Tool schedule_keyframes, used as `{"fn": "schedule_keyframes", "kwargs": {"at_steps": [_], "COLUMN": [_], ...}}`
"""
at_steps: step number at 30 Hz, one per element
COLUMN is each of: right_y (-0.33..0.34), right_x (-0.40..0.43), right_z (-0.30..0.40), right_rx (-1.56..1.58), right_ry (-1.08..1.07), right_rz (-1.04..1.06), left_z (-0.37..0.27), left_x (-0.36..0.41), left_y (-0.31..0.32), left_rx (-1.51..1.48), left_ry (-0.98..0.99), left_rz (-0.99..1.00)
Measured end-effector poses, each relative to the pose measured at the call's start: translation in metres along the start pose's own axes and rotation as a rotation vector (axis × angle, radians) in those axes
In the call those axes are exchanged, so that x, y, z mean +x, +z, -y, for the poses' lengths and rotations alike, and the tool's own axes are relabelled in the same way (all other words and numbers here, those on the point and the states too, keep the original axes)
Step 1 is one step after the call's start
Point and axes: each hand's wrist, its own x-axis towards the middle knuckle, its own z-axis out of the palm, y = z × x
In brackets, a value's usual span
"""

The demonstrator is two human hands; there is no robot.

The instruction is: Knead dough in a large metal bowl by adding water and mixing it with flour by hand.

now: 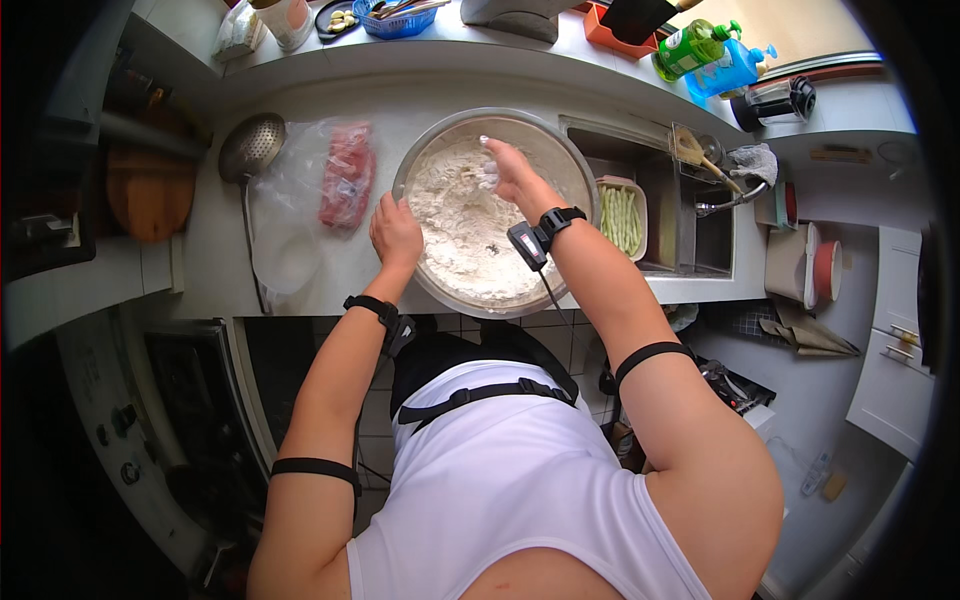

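Note:
A large round metal bowl (495,306) stands on the counter in front of me, with white flour (465,247) spread inside and rougher lumps near its middle. My left hand (397,232) grips the bowl's left rim, fingers lying along the outer edge. Over the upper right part of the flour is my right hand (506,169). White flour or dough clings to its fingers, which look apart and hold no tool. Whether its fingertips touch the flour I cannot tell.
Left of the bowl lie raw meat in clear plastic (347,176) and a metal skimmer (253,146). At the right, a tray of green beans (621,217) sits at the sink (660,266). Soap bottles (694,49) and a blue basket (394,26) stand on the ledge behind.

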Motion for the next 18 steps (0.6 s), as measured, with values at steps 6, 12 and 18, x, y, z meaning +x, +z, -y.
{"fn": "schedule_keyframes", "kwargs": {"at_steps": [6,12,18], "right_y": [-0.046,-0.054,0.019], "right_x": [-0.015,0.025,0.027], "right_z": [0.016,0.011,-0.011], "right_rx": [-0.198,-0.558,-1.036], "right_ry": [-0.071,-0.218,-0.408], "right_rz": [-0.331,-0.439,-0.322], "left_z": [0.002,-0.007,-0.004], "left_x": [0.0,0.001,0.002], "left_y": [-0.001,-0.003,0.002], "left_rx": [-0.023,-0.039,-0.018], "left_ry": [-0.024,-0.006,-0.005], "left_rz": [0.028,0.056,0.051]}}
